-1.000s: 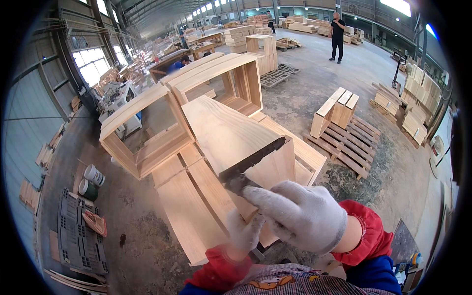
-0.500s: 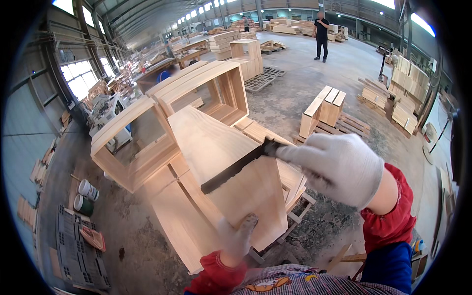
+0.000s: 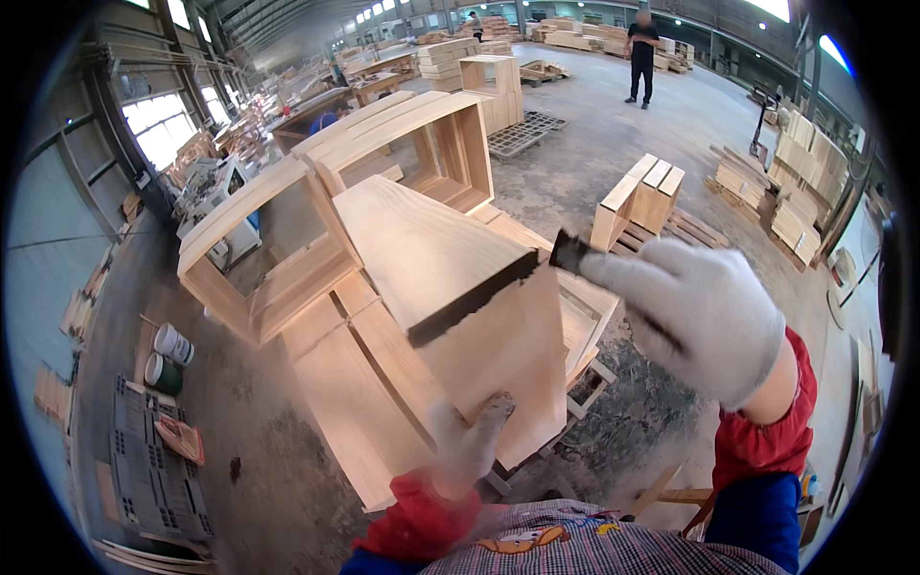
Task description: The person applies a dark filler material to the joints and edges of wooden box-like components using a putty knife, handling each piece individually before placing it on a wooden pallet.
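A pale wooden box (image 3: 431, 244) is tilted in front of me, with a black-stained strip (image 3: 474, 297) along its near upper edge. The strip's lower border is ragged. My right hand (image 3: 704, 311), in a white glove with dark smudges, pinches a small black applicator pad (image 3: 568, 251). The pad is just right of the strip's end, apart from the wood. My left hand (image 3: 470, 436), also gloved, grips the box low at its near left side. Its stained thumb lies on the near face; the other fingers are partly hidden and blurred.
Open wooden frames (image 3: 264, 249) stand beyond and left of the box, above long boards (image 3: 350, 402). Two buckets (image 3: 172, 345) and a dark plastic pallet (image 3: 158, 470) are on the floor at left. More boxes (image 3: 637, 196) sit on a pallet at right. A person (image 3: 642, 59) stands far off.
My right hand has moved right with the black pad, off the end of the strip. The dark strip now shows along the edge to its right corner. My left hand stays on the box.
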A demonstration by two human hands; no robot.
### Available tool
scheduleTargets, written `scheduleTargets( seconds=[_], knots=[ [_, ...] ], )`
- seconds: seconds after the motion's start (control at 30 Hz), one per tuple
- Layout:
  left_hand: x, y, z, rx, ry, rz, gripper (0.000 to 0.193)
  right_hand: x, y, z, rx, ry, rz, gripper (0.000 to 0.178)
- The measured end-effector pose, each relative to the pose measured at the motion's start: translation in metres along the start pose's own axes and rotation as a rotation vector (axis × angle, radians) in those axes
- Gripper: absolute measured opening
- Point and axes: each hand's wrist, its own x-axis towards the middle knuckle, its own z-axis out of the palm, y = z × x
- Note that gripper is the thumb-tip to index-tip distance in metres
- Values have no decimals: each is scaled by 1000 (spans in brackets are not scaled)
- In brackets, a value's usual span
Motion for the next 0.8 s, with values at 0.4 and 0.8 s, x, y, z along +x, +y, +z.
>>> scheduleTargets(
  seconds=[0.4,0.8],
  knots=[
    [4,-12,13,105,-147,-24,23,8,-44,-5,145,-37,-205,46],
    [8,-20,29,367,-248,16,27,-40,-21,-4,455,60,44,43]
  ],
)
